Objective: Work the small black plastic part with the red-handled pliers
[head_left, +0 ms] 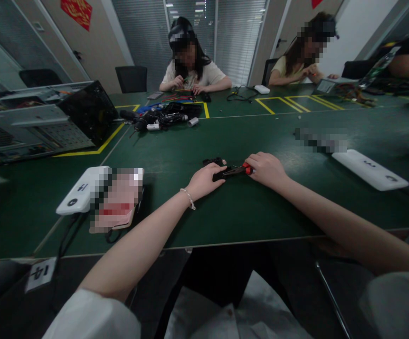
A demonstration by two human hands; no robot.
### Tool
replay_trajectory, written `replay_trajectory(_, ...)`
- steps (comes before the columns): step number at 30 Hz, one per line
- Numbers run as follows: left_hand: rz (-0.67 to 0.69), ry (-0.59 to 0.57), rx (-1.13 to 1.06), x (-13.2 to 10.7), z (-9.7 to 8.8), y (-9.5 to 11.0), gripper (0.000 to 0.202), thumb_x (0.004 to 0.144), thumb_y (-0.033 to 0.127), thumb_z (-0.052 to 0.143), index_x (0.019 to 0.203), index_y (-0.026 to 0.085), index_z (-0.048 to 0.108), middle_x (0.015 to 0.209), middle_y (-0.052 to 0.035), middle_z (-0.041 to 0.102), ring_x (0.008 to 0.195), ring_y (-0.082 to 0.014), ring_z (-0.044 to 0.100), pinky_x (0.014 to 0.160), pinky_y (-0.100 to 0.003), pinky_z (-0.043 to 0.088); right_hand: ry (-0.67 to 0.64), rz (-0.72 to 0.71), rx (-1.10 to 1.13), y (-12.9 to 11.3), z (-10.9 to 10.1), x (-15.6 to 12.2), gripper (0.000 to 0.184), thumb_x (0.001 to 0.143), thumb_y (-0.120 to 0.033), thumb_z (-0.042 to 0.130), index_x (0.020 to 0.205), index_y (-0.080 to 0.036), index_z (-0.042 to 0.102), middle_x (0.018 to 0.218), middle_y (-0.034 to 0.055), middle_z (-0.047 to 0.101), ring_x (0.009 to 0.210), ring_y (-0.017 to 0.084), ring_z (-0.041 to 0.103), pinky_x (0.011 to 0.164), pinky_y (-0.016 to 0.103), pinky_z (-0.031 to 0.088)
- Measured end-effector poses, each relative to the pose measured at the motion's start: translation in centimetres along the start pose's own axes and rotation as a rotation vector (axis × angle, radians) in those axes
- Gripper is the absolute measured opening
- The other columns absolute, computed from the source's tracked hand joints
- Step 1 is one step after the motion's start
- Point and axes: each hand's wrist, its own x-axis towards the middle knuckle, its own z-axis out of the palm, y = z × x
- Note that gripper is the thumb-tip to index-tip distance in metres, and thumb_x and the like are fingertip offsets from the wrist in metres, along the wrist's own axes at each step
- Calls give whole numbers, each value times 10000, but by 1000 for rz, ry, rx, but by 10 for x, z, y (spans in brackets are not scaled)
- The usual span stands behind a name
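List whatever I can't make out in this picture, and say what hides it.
All in the head view:
Black part: too small and dark to identify; the left hand covers some of it.
Pliers: the right hand covers most of the handles.
Pink item: pixelation hides its surface detail.
Computer case: its left end is cut off by the picture's left edge.

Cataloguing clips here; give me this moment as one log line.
left hand: holding black part | right hand: holding red-handled pliers | relation: pliers reach black part, contact unclear | left side: white device
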Motion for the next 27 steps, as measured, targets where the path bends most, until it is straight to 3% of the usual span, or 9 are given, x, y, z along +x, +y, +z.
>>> replay_trajectory(27,-32,-8,-17,1,-1,2,420,841,266,589,1254,196,555,1227,-70,579,1094,-217,560,946,-367,462,-32,8,-50,-3,-5,-1,168,766,-163,479,841,-129,625,835,94,629,735,194,498,645,298,347)
